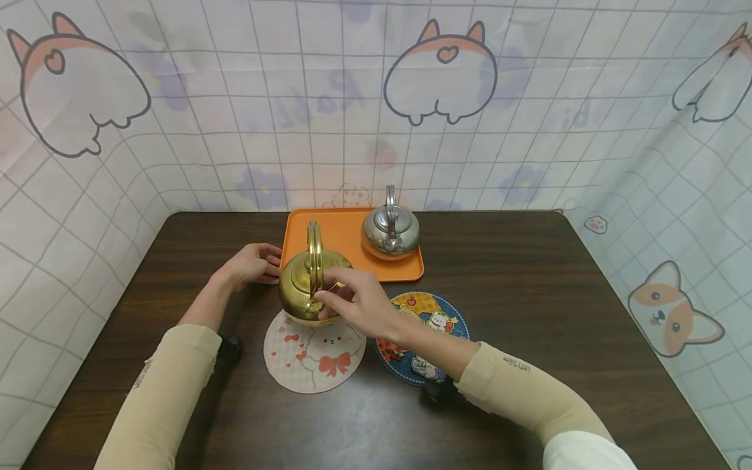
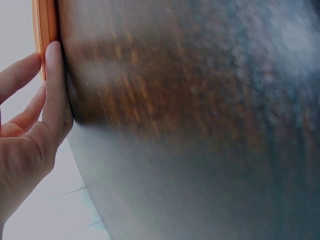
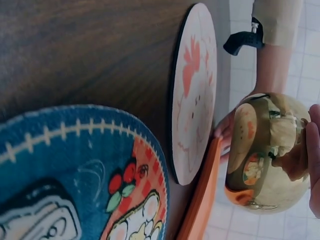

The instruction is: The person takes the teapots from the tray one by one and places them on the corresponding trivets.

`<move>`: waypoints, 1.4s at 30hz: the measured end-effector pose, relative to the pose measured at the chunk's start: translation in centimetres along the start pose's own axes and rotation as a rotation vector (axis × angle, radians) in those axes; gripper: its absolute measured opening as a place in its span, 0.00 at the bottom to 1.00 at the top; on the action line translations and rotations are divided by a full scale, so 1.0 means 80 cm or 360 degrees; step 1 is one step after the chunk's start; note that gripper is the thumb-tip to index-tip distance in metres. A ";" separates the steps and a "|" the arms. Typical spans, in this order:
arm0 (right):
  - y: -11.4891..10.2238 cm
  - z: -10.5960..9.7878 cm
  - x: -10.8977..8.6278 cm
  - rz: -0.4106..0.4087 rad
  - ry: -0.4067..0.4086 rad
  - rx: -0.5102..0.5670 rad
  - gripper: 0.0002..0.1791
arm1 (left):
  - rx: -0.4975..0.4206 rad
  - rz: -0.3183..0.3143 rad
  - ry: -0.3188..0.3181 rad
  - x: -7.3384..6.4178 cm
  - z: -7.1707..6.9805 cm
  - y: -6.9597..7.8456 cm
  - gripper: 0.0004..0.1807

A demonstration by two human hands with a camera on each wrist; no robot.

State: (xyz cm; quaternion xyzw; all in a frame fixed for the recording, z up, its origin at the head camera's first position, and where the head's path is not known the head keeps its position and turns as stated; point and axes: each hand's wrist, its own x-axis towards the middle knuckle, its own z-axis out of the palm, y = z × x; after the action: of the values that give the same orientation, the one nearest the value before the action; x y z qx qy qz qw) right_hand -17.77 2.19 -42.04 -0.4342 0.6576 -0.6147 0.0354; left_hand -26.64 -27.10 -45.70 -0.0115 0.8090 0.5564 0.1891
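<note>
My right hand (image 1: 361, 300) grips the handle of a shiny gold kettle (image 1: 296, 284). The kettle is raised: in the right wrist view, a gap shows between the gold kettle (image 3: 270, 150) and the round mat below it. From the head view it overlaps the front left of an orange tray (image 1: 346, 228) and the back of a pale round mat (image 1: 305, 365) with a red bow print. At the tray's left edge, my left hand (image 1: 252, 266) touches the rim with extended fingers; the left wrist view shows its fingertips (image 2: 53, 52) against the orange rim (image 2: 45, 20).
A silver kettle (image 1: 390, 232) stands on the tray's right side. Right of the pale mat lies a blue round mat (image 1: 452, 313) with cartoon prints, partly under my right forearm. A patterned cloth wall (image 1: 329, 150) rises behind the dark wooden table (image 1: 517, 274) and along its sides.
</note>
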 end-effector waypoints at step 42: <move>0.002 0.034 -0.049 -0.0151 -0.0105 -0.0063 0.06 | 0.0002 -0.0027 -0.0025 -0.005 0.000 0.008 0.31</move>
State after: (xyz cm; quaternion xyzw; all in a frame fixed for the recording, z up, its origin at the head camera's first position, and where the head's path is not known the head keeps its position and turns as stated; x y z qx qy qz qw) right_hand -13.87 2.45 -44.71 -0.4855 0.6468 -0.5879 0.0193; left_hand -26.40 -26.92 -44.97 -0.0139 0.8077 0.5544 0.2002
